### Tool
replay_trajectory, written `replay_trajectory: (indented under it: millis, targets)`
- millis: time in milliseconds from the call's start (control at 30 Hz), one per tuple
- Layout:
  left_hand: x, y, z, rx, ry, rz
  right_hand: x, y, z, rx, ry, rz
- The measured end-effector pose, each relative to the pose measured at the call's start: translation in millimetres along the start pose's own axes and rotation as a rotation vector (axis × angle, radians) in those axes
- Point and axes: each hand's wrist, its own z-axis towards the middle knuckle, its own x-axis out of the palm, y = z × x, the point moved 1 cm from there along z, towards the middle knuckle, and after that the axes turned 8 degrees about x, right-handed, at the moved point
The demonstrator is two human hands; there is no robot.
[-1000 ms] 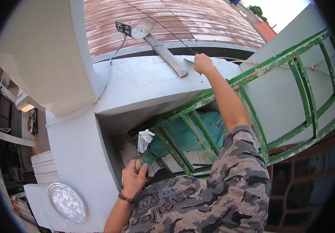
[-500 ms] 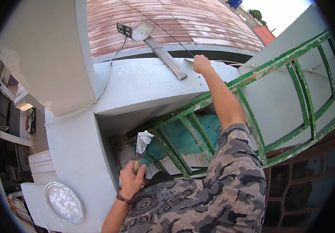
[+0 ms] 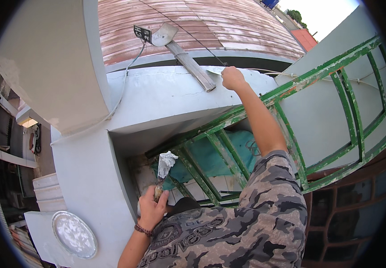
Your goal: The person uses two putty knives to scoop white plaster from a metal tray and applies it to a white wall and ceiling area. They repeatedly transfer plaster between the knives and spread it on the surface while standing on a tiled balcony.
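My left hand (image 3: 152,209) is closed round the worn handle of a putty knife (image 3: 158,192), held upright with a lump of white putty (image 3: 166,163) on its blade. My right hand (image 3: 233,78) reaches out to the top of the white wall ledge (image 3: 152,96). Its fingers are wrapped round a second, flat tool, a scraper (image 3: 214,70), whose thin pale blade sticks out to the left along the ledge's upper edge. That tool's handle is hidden in the fist.
A green metal ladder (image 3: 286,91) slants under my right arm. A wooden board (image 3: 192,67) lies across the ledge, beside a cable (image 3: 126,82). A putty-smeared round tray (image 3: 74,234) rests at lower left. Corrugated roofing (image 3: 157,13) spreads beyond.
My right hand has shifted and turned slightly, so the scraper's blade now shows left of the fist. The left hand with the putty knife has hardly moved.
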Motion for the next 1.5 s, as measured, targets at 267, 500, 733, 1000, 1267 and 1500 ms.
replay_trajectory:
  millis: [267,500,733,1000,1267,1500]
  targets:
    - [3.8,-1.7,0.9,0.010,0.015,-0.029,18.8,-39.8,5.1,0.108,-0.063,0.011]
    - [-0.3,-0.1,-1.2,-0.003,0.005,-0.025,-16.6,-16.5,-22.5,0.011,-0.008,0.176]
    - [-0.3,-6.6,-1.1,-0.021,0.007,-0.042,-10.4,-16.0,-35.1,0.134,-0.027,0.117]
    - [3.5,15.3,-3.1,0.024,0.003,-0.122,-46.4,-38.4,-157.2,0.194,0.276,1.614]
    - [-24.0,-37.9,-10.2,0.104,-0.096,-0.162,-2.3,35.7,-269.4,-0.423,0.609,2.241]
    - [-49.5,-66.0,-44.0,0.169,-0.130,-0.033,5.7,65.4,-311.9,-0.568,0.614,2.103]
